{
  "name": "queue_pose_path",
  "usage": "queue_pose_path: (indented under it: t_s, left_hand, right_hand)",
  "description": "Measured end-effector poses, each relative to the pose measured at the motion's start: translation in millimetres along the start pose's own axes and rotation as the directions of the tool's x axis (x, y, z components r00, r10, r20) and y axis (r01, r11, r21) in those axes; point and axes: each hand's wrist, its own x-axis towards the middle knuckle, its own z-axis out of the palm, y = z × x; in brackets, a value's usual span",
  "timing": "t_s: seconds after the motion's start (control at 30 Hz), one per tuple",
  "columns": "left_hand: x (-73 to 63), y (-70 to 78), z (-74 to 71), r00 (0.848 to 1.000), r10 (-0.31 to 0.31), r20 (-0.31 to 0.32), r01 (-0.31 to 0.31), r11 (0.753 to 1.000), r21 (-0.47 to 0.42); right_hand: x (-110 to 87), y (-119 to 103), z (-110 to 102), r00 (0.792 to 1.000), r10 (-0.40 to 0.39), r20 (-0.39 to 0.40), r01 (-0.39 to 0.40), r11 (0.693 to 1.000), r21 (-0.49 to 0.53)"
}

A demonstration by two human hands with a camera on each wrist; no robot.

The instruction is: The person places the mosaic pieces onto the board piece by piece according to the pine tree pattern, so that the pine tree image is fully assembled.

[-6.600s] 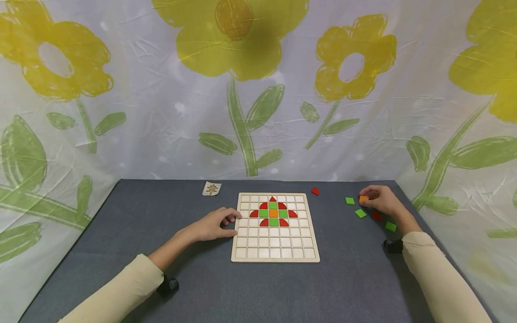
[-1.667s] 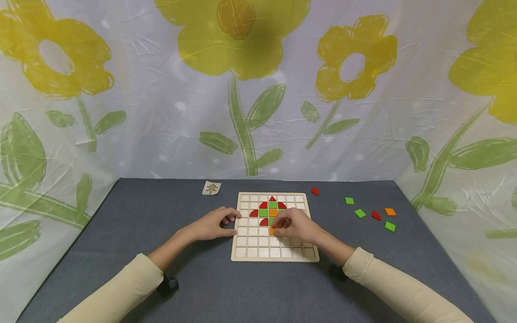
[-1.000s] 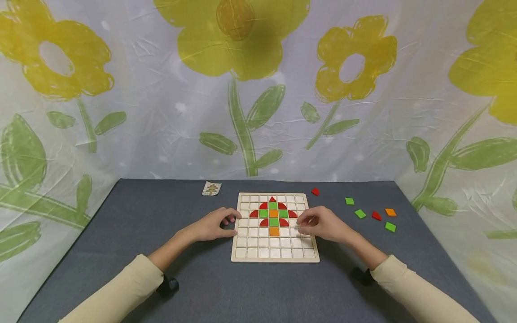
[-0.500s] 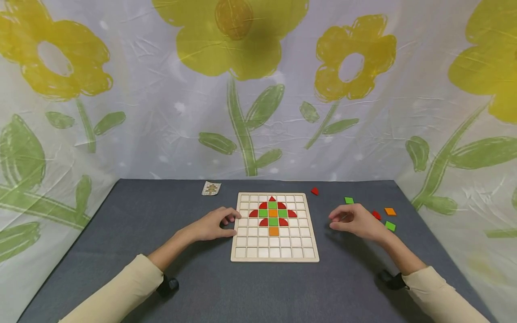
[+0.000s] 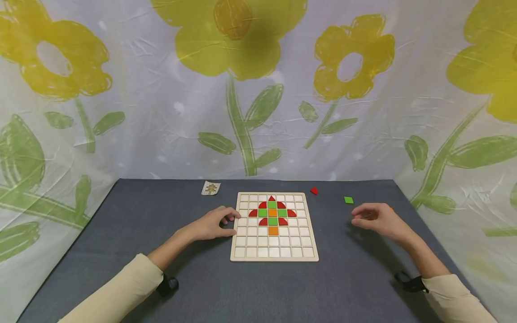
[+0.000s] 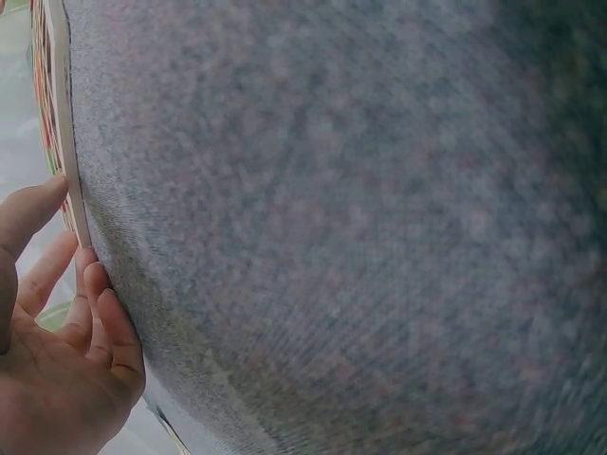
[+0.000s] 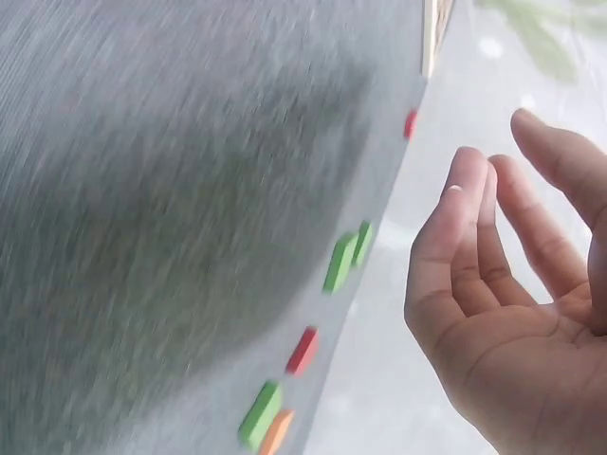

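My left hand [image 5: 212, 224] rests at the left edge of a pale wooden grid board [image 5: 251, 254], thumb and fingers touching its rim. The left wrist view also shows these fingertips against the board's edge [image 6: 63, 114]. Red, green and orange tiles form a figure on the board, with an orange square [image 5: 273, 230] lowest. Right of the board my right hand [image 5: 381, 220] hovers above the table, fingers loosely bent and holding nothing. Beneath it in the head view most loose tiles are hidden. The right wrist view shows them: green tiles [image 7: 340, 262], a red tile [image 7: 303, 351] and an orange one [image 7: 276, 433].
A small printed card [image 5: 211, 188] lies behind the board on the left. At the back right are a red tile [image 5: 314, 190] and a green square [image 5: 348, 200]. The dark table [image 5: 250, 291] meets a flower-patterned cloth [image 5: 161, 112] behind and at both sides.
My right hand brought an orange square to the board, set it below the figure, let go, and moved back right over the loose tiles. The left hand has stayed at the board's edge.
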Motion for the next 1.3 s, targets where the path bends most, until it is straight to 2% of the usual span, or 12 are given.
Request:
queue_pose_path:
  t_s: [0.33, 0.63, 0.83, 1.03, 1.3]
  left_hand:
    - [1.5, -1.3, 0.2, 1.0, -0.007, 0.008, 0.007, 1.0, -0.002]
    - [1.9, -2.9, 0.4, 1.0, -0.007, 0.006, 0.007, 1.0, 0.013]
    - [2.1, -4.6, 0.7, 1.0, -0.009, 0.005, 0.009, 1.0, 0.012]
    - [1.6, -4.4, 0.4, 1.0, -0.009, 0.009, 0.009, 1.0, 0.009]
    - [2.0, -5.0, -0.5, 1.0, -0.009, 0.009, 0.009, 1.0, 0.006]
  right_hand:
    - [-11.7, 24, -21, 0.999, 0.033, -0.039, -0.034, 0.999, -0.038]
    - [-16.9, 40, -36, 0.994, 0.107, -0.019, -0.106, 0.994, 0.014]
    - [-11.0, 45, -39, 0.996, 0.085, -0.011, -0.085, 0.996, -0.017]
    - [-0.9, 51, -39, 0.998, 0.064, 0.024, -0.064, 0.998, 0.002]
    - [15.2, 52, -38, 0.999, 0.04, 0.021, -0.039, 0.997, -0.061]
